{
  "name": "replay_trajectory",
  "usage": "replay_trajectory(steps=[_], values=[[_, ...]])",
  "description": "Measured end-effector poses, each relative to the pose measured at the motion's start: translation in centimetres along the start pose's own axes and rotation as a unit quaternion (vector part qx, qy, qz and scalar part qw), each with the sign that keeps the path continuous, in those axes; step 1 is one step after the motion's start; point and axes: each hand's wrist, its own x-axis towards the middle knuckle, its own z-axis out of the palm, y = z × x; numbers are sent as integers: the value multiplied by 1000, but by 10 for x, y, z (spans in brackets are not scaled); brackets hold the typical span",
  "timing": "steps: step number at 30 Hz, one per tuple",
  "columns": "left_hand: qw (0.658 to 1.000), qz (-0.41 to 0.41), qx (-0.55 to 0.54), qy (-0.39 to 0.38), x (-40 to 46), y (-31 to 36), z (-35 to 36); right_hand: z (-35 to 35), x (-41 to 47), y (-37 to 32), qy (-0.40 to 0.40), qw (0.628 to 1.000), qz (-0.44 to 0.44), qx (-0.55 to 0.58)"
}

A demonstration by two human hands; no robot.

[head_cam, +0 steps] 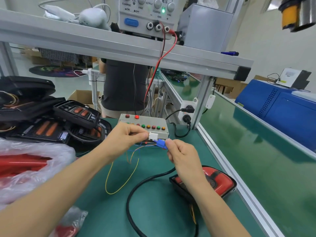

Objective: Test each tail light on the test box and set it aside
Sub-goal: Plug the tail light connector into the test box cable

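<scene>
While the left hand pinches a white connector, the right hand pinches a blue connector; the two connectors touch, just in front of the test box. Red tail light: on green mat, under right wrist. Stacked tail lights: far left.

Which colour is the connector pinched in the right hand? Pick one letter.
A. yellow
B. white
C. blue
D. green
C: the right hand pinches the blue connector at its fingertips, while the left hand holds the white connector against it, in front of the test box.
</scene>
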Motion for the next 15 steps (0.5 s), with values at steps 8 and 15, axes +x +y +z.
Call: replay_trajectory(steps=[8, 15], values=[[995, -15, -20, 98, 9, -10, -5, 5, 54, -19, 250, 928, 18, 274], [989, -3, -25, 143, 7, -20, -10, -17, 78, 0, 220, 922, 3, 318]])
